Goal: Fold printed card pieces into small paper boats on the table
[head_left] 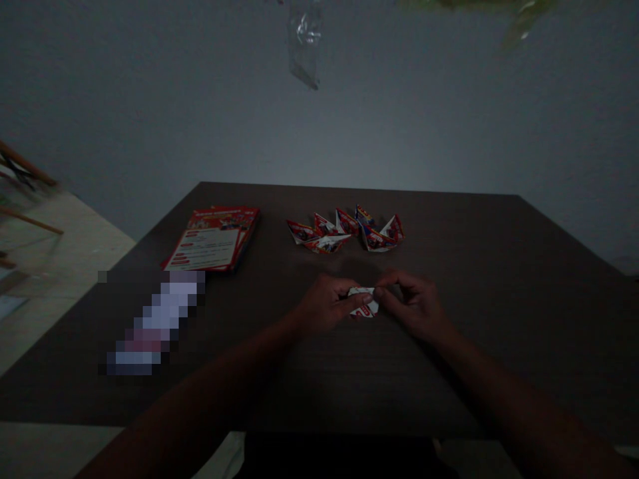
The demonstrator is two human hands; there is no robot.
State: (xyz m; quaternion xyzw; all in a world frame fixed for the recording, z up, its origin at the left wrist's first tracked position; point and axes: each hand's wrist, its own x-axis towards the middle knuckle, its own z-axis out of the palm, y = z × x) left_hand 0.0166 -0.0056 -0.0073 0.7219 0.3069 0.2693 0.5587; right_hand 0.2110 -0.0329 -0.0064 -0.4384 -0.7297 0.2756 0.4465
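A small folded piece of printed paper [363,307], white with red marks, is held up between my two hands over the table. My left hand [327,303] grips its left side, thumb lying across the front. At the paper's upper right corner, my right hand [412,299] pinches with thumb and forefinger. Beyond the hands stand several folded paper boats in red, white and blue, among them a left boat [324,241] and a right boat [379,238].
A stack of red printed leaflets [210,243] lies at the table's back left. Nearer me is a pixelated, light-coloured object [160,322]. The dark table [499,266] meets a pale wall [399,133], where a clear plastic bag [304,43] hangs.
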